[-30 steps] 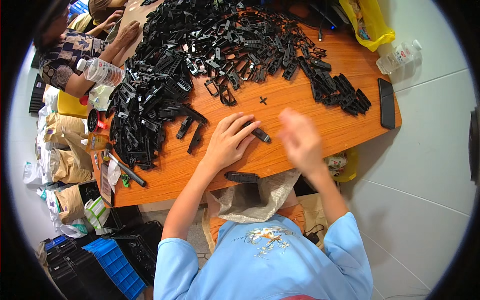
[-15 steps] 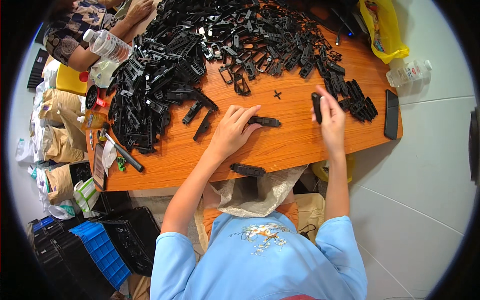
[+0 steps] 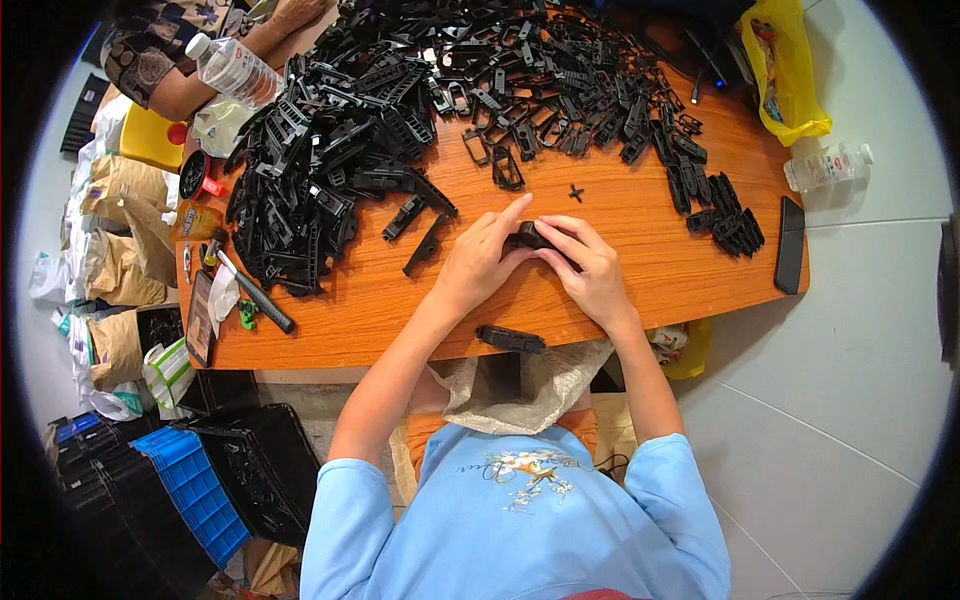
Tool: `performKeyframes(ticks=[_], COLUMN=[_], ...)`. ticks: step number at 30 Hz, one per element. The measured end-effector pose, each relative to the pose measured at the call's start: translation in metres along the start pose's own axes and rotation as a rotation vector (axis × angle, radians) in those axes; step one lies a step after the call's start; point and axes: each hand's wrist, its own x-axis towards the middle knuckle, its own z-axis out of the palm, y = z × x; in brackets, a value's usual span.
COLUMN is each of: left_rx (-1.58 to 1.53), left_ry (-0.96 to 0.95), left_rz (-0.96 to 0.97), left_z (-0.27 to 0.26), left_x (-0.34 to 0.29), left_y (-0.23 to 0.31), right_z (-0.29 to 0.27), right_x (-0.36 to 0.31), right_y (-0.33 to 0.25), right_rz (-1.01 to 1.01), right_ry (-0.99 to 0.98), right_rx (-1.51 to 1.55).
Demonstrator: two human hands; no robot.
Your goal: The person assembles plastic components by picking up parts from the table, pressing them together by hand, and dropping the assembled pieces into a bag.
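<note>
Above the middle of the table, my left hand (image 3: 476, 260) and my right hand (image 3: 590, 272) meet at the fingertips. Both are closed on a small black plastic part (image 3: 528, 236), mostly hidden by the fingers. I cannot make out whether it is one piece or two pressed together. Close to the table's front edge, below my hands, lies another long black plastic part (image 3: 510, 338). A small black cross-shaped piece (image 3: 576, 193) rests just beyond my right hand.
A big heap of black plastic parts (image 3: 300, 215) covers the left and back of the wooden table (image 3: 640, 240). Fewer parts (image 3: 738, 225) cluster at right, near a dark phone (image 3: 789, 245). A black-handled tool (image 3: 258, 295) lies at left. Another person's arm (image 3: 215, 80) rests at the upper left.
My right hand has come left with the black piece it held and now meets my left hand. The black part in my left hand is now largely covered by fingers.
</note>
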Motion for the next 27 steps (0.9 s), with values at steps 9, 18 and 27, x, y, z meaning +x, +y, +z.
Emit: performKeyframes(ticks=[9, 18, 27], left_rx=[-0.015, -0.002, 0.081], left_ry=[0.032, 0.035, -0.139], left_rz=[-0.018, -0.045, -0.005], left_z=[-0.005, -0.004, -0.024], left_x=[-0.014, -0.034, -0.022], left_y=[0.004, 0.008, 0.029], right_z=[-0.006, -0.003, -0.005], right_x=[-0.010, -0.020, -0.018], right_y=[-0.003, -0.007, -0.013], right_rz=[-0.088, -0.216, -0.220], right_ry=[-0.113, -0.078, -0.087], right_rx=[-0.117, -0.097, -0.159])
